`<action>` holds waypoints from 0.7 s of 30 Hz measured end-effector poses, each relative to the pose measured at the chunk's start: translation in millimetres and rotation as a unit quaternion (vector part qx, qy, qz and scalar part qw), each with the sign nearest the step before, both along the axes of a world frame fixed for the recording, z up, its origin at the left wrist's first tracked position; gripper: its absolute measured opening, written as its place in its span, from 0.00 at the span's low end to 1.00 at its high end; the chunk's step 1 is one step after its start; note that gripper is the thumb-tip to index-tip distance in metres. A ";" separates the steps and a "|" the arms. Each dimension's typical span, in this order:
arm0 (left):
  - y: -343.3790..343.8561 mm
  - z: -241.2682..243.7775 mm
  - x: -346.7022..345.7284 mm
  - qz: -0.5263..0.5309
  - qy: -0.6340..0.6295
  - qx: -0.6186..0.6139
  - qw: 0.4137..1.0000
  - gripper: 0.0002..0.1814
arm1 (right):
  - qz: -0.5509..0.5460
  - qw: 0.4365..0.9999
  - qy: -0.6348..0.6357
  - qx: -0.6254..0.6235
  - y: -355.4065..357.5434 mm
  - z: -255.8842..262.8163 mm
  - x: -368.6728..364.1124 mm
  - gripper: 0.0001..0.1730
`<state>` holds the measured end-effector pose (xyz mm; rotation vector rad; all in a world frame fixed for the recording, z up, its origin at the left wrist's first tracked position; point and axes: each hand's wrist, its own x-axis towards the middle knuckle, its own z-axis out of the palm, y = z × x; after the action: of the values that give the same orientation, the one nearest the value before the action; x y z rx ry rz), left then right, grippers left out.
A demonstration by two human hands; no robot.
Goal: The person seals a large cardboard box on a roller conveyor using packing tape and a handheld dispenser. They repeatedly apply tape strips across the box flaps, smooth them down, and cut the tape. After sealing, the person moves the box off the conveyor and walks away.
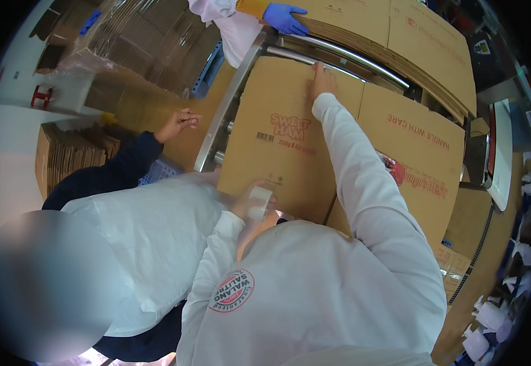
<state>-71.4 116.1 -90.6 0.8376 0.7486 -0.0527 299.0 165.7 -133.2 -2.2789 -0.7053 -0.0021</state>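
My left hand (247, 203) holds a roll of tape (260, 201) at the near edge of a brown cardboard carton (288, 169). The carton bears red print and a barcode, and lies on a metal-framed roller conveyor (219, 105). My right hand (323, 83) reaches across it and touches its surface near the far edge; how its fingers are closed is hard to see. A printed cardboard panel (423, 137) adjoins on the right along a seam. Whether both belong to one carton I cannot tell. My right sleeve hides part of that panel.
A co-worker in a white plastic apron (155, 219) stands close at my left, one bare hand (180, 124) raised. Beyond the conveyor, another person's blue-gloved hand (286, 18) rests by stacked flat cartons (430, 50). A wrapped cardboard stack (146, 41) stands back left.
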 end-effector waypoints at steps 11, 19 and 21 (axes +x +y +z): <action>5.6 -3.0 16.1 0.007 0.019 0.005 1.000 0.29 | 0.212 0.766 0.529 0.297 -35.0 -16.7 -86.6 0.17; 4.4 8.2 24.9 0.022 0.045 -0.014 0.999 0.28 | 0.385 0.727 0.548 0.153 -106.1 -20.2 -196.0 0.17; 9.8 -8.4 23.9 0.002 0.028 -0.029 0.999 0.28 | 0.393 0.750 0.517 0.130 -115.5 -11.0 -204.0 0.23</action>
<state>-47.5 125.9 -99.0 0.7823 0.7980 -0.0937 95.0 50.1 -144.2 -1.2160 -0.8670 1.3522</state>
